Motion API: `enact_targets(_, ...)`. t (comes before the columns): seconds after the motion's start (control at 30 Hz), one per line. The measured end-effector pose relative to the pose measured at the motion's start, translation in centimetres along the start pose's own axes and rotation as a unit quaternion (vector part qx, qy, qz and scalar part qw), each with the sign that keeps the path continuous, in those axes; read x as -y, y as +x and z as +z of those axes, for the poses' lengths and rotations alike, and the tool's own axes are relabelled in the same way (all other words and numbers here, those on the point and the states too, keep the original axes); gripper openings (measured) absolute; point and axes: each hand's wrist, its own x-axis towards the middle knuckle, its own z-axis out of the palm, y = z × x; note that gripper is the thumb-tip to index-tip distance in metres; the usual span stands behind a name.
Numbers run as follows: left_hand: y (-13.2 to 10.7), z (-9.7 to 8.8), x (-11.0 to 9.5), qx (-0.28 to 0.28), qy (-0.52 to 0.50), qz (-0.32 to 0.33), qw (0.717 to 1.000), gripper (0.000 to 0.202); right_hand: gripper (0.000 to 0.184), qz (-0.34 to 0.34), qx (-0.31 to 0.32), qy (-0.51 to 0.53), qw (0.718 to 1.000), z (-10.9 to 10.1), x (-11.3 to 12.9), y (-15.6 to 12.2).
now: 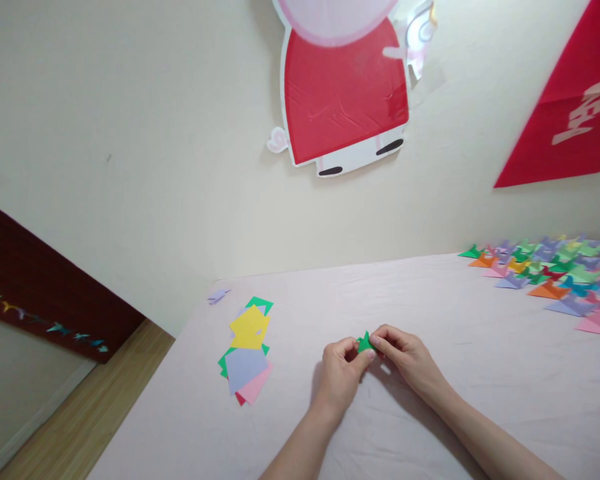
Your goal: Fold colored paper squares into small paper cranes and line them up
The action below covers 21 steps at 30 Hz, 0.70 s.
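Note:
A small green folded paper piece (365, 343) is held just above the pale cloth-covered table (300, 427). My left hand (341, 370) pinches it from the left, thumb on its lower edge. From the right, my right hand (403, 353) grips it between thumb and index finger. Much of the paper is hidden by the fingertips, so its exact fold cannot be made out.
Left of my hands lie loose coloured paper squares (247, 372), with a lilac paper piece (218, 296) farther back. Rows of folded paper figures (550, 289) cover the table's right rear. A wall (190, 167) with a red-bodied cartoon cutout (345, 93) rises behind.

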Motion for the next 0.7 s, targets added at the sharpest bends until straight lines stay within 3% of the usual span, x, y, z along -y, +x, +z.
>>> enact_targets(0.23,0.2,-0.1,0.4,0.0,-0.012,-0.012,1.0,0.033,0.042,0.003,0.036,0.034,0.999,-0.1,0.3,0.2)
enact_targets(0.53,0.5,-1.3,0.5,0.047,-0.001,0.02,0.999,0.031,0.045,-0.001,0.011,0.006,1.0,-0.5,-0.1,0.2)
enact_targets(0.7,0.4,-1.2,0.3,0.039,0.005,0.025,0.999,0.033,0.047,0.003,0.014,0.036,0.999,-0.3,0.0,0.2)
